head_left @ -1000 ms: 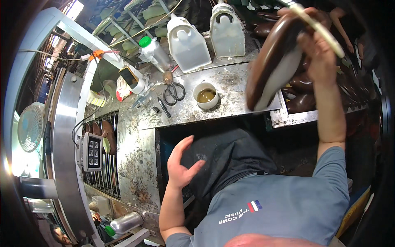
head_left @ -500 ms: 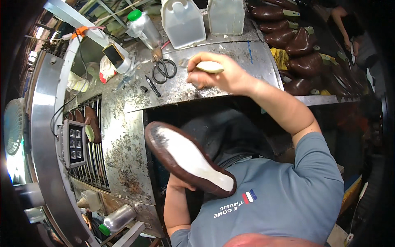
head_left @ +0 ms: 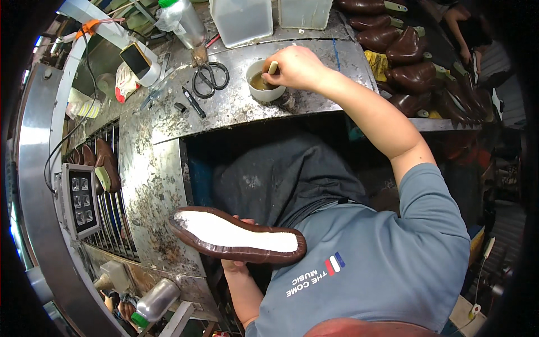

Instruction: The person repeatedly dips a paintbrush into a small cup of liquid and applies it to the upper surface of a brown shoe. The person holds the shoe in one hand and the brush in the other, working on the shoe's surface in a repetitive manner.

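Observation:
My left hand (head_left: 238,264) grips a brown leather shoe upper (head_left: 230,255) from beneath, its sole side turned up. The white insole (head_left: 241,233) faces me inside a rim of folded leather, with a dark smear at the toe end. Most of the left fingers are hidden behind the shoe. Over on the bench, my right hand (head_left: 295,67) is closed on a pale-handled brush (head_left: 273,68). The brush's lower end is inside a white bowl (head_left: 252,91) that holds yellowish-brown liquid (head_left: 260,82), and fingers hide that end.
Black scissors (head_left: 211,80) and a black pen (head_left: 194,103) lie left of the bowl. Translucent plastic containers (head_left: 241,22) stand behind it. Brown shoe uppers (head_left: 412,78) crowd the right shelf. A lamp (head_left: 82,200) and a barred rack (head_left: 120,219) are at left. Another person's arm (head_left: 457,33) shows far right.
My right hand has moved down into the bowl, which was covered by the hand before. The shoe in my left hand has shifted left and tilted flatter. The whole view has shifted slightly.

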The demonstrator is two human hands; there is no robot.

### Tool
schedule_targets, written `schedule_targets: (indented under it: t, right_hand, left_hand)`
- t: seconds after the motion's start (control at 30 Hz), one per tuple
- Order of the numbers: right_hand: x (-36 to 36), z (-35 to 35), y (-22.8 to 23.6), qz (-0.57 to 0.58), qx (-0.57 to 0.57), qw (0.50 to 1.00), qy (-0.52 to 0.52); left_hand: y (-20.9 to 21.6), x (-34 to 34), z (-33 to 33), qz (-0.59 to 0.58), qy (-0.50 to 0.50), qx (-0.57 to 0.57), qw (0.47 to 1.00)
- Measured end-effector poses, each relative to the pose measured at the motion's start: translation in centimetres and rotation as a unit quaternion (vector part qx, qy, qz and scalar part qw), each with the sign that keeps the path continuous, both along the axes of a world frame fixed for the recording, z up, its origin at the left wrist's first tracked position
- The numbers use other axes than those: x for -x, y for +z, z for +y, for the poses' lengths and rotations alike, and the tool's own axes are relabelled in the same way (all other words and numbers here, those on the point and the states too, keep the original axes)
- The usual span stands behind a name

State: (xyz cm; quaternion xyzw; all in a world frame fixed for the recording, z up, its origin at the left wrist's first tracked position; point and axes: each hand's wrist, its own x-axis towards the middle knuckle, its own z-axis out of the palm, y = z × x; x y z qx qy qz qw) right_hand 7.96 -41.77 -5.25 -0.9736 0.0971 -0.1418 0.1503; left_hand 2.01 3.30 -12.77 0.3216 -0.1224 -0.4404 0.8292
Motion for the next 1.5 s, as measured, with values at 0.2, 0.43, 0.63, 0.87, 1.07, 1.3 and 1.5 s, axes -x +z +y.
schedule_targets:
  t: [0.2,0.43,0.63,0.87,1.07,1.3,1.5]
  right_hand:
    - [1.8,1.1,4.2,-0.226,-0.055,0.972,0.02]
    - [2.5,0.8,2.0,-0.183,-0.071,0.98,0.043]
    - [2.9,-0.1,1.0,-0.071,-0.016,0.997,0.009]
    - [5.6,2.6,2.4,-0.183,-0.294,0.927,0.147]
    - [8.3,7.6,5.0,-0.16,-0.412,0.847,0.296]
    - [7.9,10.9,5.4,-0.269,-0.409,0.8,0.347]
    - [6.9,11.5,5.6,-0.313,-0.379,0.797,0.351]
  left_hand:
    - [1.9,-0.3,-1.1,-0.307,0.129,-0.157,0.93]
    - [5.2,-1.6,-2.2,-0.158,0.104,-0.129,0.973]
    - [8.8,-0.3,-6.3,-0.659,0.278,-0.426,0.554]
    - [11.9,-2.5,-4.3,-0.827,0.244,-0.316,0.395]
    - [16.0,-2.8,-2.5,-0.866,0.115,-0.306,0.378]
    - [17.7,-2.7,-2.9,-0.879,0.066,-0.3,0.366]
    - [18.5,-2.4,-3.0,-0.878,0.057,-0.296,0.372]
